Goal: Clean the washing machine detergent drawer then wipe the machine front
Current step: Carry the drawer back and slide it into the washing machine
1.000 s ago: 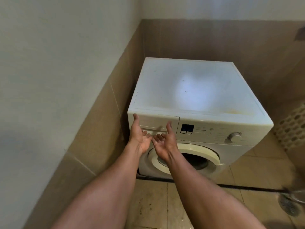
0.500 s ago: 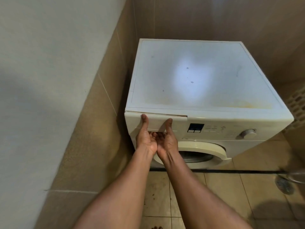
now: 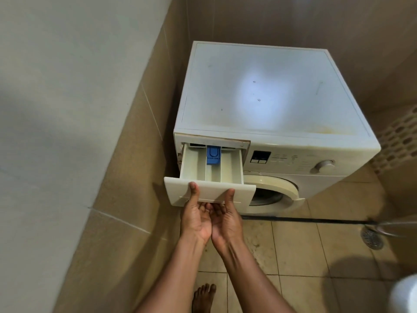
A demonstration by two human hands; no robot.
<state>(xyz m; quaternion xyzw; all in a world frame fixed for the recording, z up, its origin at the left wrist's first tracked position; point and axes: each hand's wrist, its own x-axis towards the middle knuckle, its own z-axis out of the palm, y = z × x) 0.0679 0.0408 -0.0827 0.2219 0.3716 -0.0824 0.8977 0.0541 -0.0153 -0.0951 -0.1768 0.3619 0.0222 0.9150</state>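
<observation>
A white front-loading washing machine [image 3: 259, 91] stands in the corner. Its detergent drawer [image 3: 212, 171] is pulled far out at the top left, showing three cream compartments and a blue insert [image 3: 213, 155] in the middle one. My left hand [image 3: 195, 219] and my right hand [image 3: 225, 219] are side by side, palms up, under the drawer's front panel [image 3: 214, 190]. Their fingers hook into the handle recess and both thumbs press on the panel's face. The round door [image 3: 279, 188] lies below the drawer, partly hidden by it.
A tiled wall [image 3: 126, 177] runs close along the machine's left side. The control panel carries a display [image 3: 260, 157] and a dial [image 3: 322, 166]. A floor drain [image 3: 372, 238] sits at the right, and a perforated basket [image 3: 399, 136] stands beside the machine. My bare foot [image 3: 203, 297] rests on the floor tiles.
Both hands took hold of the shut drawer's handle and pulled it out toward me; the drawer now stands far open with its compartments showing.
</observation>
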